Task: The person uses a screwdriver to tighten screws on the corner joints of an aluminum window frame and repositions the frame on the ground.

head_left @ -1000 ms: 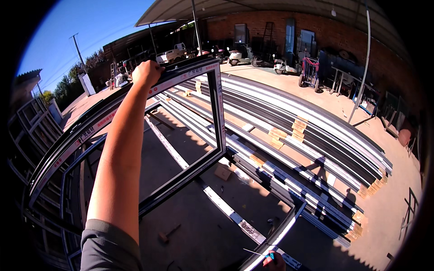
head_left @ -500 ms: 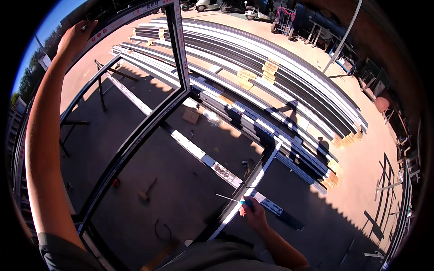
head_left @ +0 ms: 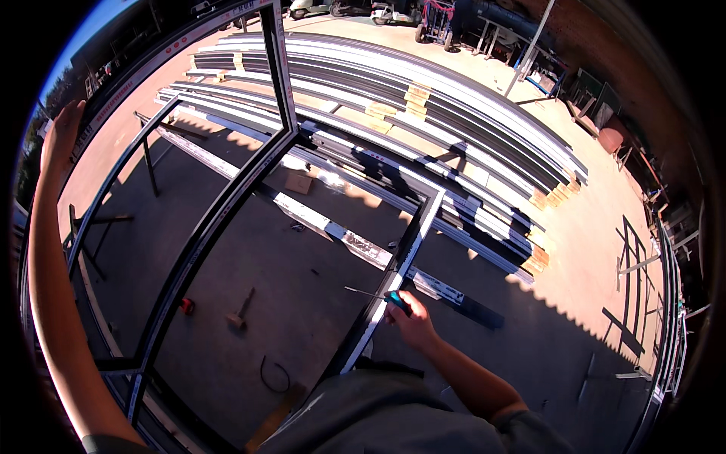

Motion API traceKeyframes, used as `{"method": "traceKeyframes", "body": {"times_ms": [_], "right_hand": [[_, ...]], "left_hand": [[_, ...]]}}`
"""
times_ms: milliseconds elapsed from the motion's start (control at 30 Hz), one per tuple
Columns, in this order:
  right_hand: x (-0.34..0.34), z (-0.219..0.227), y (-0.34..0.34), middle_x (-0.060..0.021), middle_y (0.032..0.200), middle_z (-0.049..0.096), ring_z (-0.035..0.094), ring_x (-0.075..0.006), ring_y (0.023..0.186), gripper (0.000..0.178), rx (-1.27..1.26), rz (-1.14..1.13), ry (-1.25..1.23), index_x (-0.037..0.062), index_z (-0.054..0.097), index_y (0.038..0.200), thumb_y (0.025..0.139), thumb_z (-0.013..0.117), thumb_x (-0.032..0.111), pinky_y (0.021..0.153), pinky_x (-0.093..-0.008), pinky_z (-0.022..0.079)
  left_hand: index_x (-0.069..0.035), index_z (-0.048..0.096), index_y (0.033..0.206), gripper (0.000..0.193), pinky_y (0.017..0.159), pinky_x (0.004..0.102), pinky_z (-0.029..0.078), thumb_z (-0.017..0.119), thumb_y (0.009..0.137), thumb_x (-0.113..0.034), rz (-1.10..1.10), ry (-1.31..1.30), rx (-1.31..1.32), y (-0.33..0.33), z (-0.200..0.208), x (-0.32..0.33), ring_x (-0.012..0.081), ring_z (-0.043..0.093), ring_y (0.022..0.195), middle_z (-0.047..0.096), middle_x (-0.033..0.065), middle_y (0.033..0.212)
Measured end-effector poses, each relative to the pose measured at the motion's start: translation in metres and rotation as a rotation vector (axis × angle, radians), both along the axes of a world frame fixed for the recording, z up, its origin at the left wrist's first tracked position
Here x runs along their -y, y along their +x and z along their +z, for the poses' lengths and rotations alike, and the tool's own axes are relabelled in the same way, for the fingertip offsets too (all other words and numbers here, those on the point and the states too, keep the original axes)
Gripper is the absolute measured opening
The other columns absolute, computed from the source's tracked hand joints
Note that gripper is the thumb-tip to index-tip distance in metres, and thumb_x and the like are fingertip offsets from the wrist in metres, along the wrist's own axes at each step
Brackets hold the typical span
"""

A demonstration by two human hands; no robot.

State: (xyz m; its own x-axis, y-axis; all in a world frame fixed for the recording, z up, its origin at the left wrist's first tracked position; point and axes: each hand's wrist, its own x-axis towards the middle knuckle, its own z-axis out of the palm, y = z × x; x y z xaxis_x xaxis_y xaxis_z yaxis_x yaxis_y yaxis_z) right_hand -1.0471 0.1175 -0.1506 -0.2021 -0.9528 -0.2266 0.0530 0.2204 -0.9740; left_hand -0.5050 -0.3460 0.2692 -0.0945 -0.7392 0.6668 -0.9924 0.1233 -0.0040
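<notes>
While the right hand (head_left: 412, 323) grasps a screwdriver (head_left: 398, 303) by its teal handle, the shaft pointing left over the right edge of the lower frame (head_left: 414, 246), the left hand (head_left: 64, 132) lies against the outer edge of the upper frame (head_left: 280, 68); whether its fingers close around that edge, I cannot tell. From the head view, the upper frame stands tilted above the lower one, and a paint-worn beam (head_left: 325, 227) runs beneath. On the shaded floor (head_left: 234, 268) lie a hammer (head_left: 240, 310), a small red object (head_left: 187, 306), a looped cable (head_left: 276, 376) and, near the beam, a brown box (head_left: 298, 183). Beyond the lower frame's far right corner, long black and white bars (head_left: 461, 110) lie in rows with wooden blocks (head_left: 416, 100) among them. Across the sunlit yard are scooters (head_left: 389, 13), a hand cart (head_left: 436, 23) and a slanting pole (head_left: 531, 49).
</notes>
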Motion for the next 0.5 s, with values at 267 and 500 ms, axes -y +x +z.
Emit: {"method": "traceKeyframes", "body": {"times_ms": [267, 500], "right_hand": [[-0.097, 0.019, 0.035, -0.006, 0.091, 0.064, 0.063, -0.0134, 0.082, 0.026, 0.031, -0.171, -0.03, 0.0005, 0.06, 0.125, 0.105, 0.059, 0.017, 0.077, -0.0299, 0.054], [-0.197, 0.001, 0.045, -0.0051, 0.089, 0.065, 0.063, -0.0108, 0.078, 0.025, 0.011, -0.418, -0.011, 0.0016, 0.061, 0.125, 0.103, 0.06, 0.012, 0.072, -0.0274, 0.053]], "left_hand": [[-0.008, 0.057, 0.143, 0.051, 0.107, 0.0388, 0.048, 0.047, 0.108, -0.043, 0.043, -0.077, 0.302, 0.082, -0.022, -0.052, 0.0319, 0.057, 0.133, 0.058, 0.015, 0.146], [-0.005, 0.056, 0.143, 0.055, 0.112, 0.0434, 0.042, 0.046, 0.108, -0.046, -0.038, -0.191, 0.334, 0.134, -0.034, -0.066, 0.0367, 0.054, 0.134, 0.057, 0.0203, 0.145]]}}
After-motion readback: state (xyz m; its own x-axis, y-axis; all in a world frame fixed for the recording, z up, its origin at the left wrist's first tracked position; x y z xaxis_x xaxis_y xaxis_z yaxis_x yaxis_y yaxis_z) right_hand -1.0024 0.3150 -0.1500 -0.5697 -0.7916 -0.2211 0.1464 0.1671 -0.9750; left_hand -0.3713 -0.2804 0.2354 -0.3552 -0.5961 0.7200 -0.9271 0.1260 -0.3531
